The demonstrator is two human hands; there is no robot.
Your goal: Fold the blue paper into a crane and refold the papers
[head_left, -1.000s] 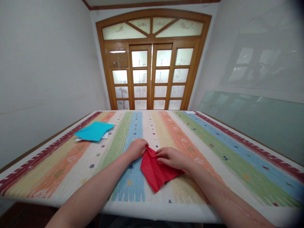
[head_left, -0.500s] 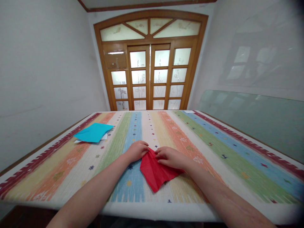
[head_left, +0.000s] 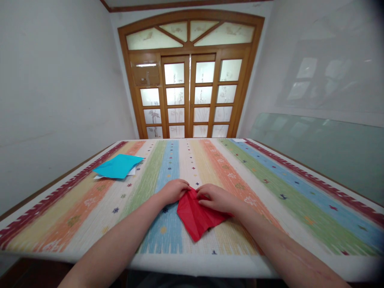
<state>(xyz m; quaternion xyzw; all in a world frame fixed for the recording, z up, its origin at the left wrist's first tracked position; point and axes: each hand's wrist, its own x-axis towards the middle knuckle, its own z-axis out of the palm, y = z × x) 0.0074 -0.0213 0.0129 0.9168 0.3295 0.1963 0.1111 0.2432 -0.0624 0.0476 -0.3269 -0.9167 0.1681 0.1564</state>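
Since a second earlier, crept closer together over the far tip of the partly folded red paper sheet point(head_left: 196, 216) on the striped table point(head_left: 270, 188): left hand point(head_left: 172, 191) and right hand point(head_left: 217, 199), both grips pinching it, folds unfinished.

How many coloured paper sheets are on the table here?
2: the red paper under both hands at the near centre, and the turquoise sheet far left, lying on a white sheet; more may be hidden beneath.

White walls flank an arched wooden door point(head_left: 189, 76) with frosted panes beyond the striped-clothed table point(head_left: 270, 176)
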